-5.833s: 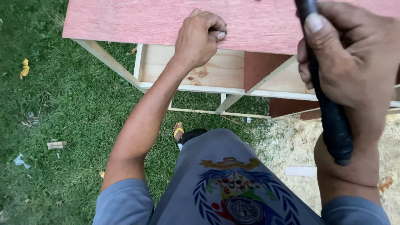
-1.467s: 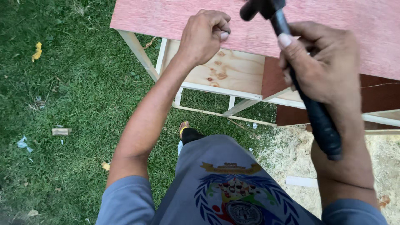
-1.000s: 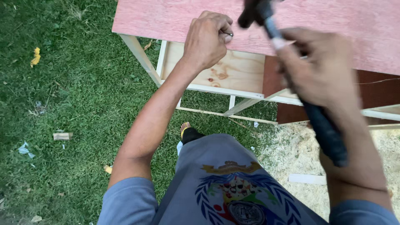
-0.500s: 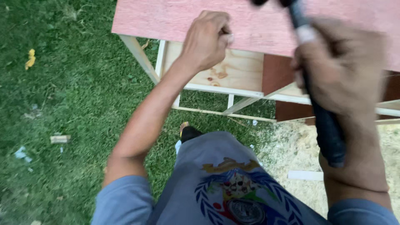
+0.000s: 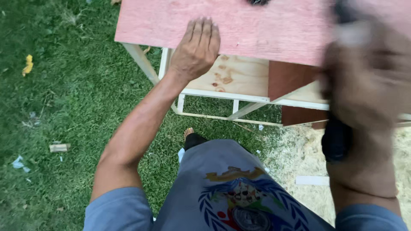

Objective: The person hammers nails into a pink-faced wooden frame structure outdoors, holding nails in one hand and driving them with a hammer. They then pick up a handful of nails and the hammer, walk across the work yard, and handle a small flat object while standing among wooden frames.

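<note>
Reddish plywood panel (image 5: 265, 30) atop a pale wooden frame (image 5: 222, 92) on grass, left hand (image 5: 196, 47) open, palm flat near its front edge, blurred right hand (image 5: 364, 81) gripping a black hammer handle (image 5: 336, 139) over the panel's right end

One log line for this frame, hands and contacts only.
left hand: flat, palm down on reddish board | right hand: blurred, gripping black tool handle | board: on pale wooden frame | ground: grass

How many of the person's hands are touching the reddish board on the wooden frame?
1: the left hand lies flat on the reddish board. The blurred right hand grips a dark tool handle instead.
</note>
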Motion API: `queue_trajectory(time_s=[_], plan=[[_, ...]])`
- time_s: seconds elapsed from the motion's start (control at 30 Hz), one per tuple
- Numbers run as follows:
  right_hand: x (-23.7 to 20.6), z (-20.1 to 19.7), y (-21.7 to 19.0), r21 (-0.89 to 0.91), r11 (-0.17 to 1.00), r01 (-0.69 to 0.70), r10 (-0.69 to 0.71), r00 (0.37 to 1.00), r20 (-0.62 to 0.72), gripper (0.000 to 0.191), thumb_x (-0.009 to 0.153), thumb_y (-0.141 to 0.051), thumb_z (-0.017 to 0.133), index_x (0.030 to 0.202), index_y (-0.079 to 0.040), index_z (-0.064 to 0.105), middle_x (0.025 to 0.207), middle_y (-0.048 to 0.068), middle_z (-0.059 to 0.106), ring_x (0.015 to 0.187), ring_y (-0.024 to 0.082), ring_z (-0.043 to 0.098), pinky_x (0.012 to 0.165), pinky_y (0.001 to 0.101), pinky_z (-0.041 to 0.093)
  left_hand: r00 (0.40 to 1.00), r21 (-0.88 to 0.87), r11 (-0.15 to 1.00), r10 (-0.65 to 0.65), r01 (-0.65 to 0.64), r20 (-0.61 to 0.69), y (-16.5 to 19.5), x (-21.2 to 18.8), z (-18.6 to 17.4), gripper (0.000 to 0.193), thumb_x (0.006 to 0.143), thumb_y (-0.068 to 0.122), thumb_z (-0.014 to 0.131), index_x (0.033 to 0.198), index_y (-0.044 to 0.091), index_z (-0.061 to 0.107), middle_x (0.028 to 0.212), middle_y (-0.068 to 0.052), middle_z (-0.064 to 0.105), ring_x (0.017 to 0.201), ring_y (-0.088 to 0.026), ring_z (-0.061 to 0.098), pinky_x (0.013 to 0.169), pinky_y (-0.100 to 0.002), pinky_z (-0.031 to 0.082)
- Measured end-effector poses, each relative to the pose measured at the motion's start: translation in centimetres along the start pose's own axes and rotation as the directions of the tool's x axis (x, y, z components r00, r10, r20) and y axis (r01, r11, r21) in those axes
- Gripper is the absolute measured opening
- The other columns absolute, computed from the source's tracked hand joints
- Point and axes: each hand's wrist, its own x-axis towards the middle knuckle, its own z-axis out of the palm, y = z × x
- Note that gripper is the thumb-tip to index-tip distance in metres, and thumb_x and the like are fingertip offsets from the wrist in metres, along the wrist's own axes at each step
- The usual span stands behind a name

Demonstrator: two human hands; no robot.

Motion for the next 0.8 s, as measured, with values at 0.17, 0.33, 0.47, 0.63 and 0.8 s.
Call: queue_trajectory(time_s=[0.17, 0.33, 0.47, 0.63, 0.8], plan=[[0.7, 2.4, -4.1, 0.075, 0.992, 0.098, -0.097, 0.995, -0.023, 0.026, 0.107, -0.021, 0.06, 0.117, 0.001, 0.067, 0.067, 0.004, 0.063, 0.053, 0.013, 0.058, 0.044, 0.0287, 0.046, 0.999, -0.012, 1.0, -0.02, 0.02, -0.048, -0.1, 0.3, -0.7, 0.036, 0.111, 0.012, 0.046, 0.132, -0.014, 0.059, 0.128, -0.036, 0.066, 0.123, -0.047, 0.066, 0.111, -0.056, 0.05], [2.3, 4.5, -4.3, -0.1, 0.985, -0.142, 0.154, 0.98, 0.125, 0.032, 0.111, -0.024, 0.059, 0.109, 0.007, 0.066, 0.066, 0.005, 0.059, 0.051, 0.016, 0.054, 0.044, 0.0317, 0.043, 0.995, 0.008, 1.0, -0.008, 0.009, -0.096, -0.4, 0.8, -1.1, 0.037, 0.11, 0.013, 0.046, 0.128, -0.016, 0.06, 0.127, -0.037, 0.067, 0.12, -0.048, 0.066, 0.109, -0.056, 0.05], [1.3, 1.9, -3.0, 0.071, 0.985, 0.159, -0.161, 0.987, 0.021, 0.032, 0.122, -0.025, 0.052, 0.132, 0.003, 0.062, 0.075, 0.004, 0.061, 0.055, 0.013, 0.058, 0.047, 0.0276, 0.044, 0.994, 0.007, 1.0, -0.011, 0.011, -0.106, -0.3, 0.7, -1.0, 0.034, 0.109, 0.012, 0.049, 0.127, -0.015, 0.06, 0.128, -0.036, 0.065, 0.122, -0.047, 0.065, 0.11, -0.056, 0.049], [2.1, 5.8, -0.3, -0.17, 0.954, 0.248, -0.211, 0.955, 0.209, 0.034, 0.115, -0.024, 0.055, 0.126, 0.006, 0.067, 0.066, 0.009, 0.064, 0.053, 0.015, 0.062, 0.051, 0.0306, 0.048, 0.989, -0.009, 1.0, -0.01, 0.009, -0.146, -0.1, 0.3, -1.2, 0.035, 0.107, 0.012, 0.052, 0.128, -0.014, 0.061, 0.126, -0.035, 0.066, 0.12, -0.046, 0.066, 0.108, -0.054, 0.051], [1.2, 4.7, -0.9, 0.028, 1.0, 0.002, -0.002, 1.0, 0.025, 0.032, 0.116, -0.022, 0.057, 0.107, 0.005, 0.071, 0.07, 0.01, 0.065, 0.057, 0.016, 0.061, 0.048, 0.0309, 0.047, 0.989, -0.023, 1.0, 0.001, -0.005, -0.149, -0.4, 0.2, -1.2, 0.032, 0.107, 0.01, 0.052, 0.126, -0.015, 0.06, 0.125, -0.035, 0.066, 0.119, -0.047, 0.067, 0.108, -0.054, 0.052]])
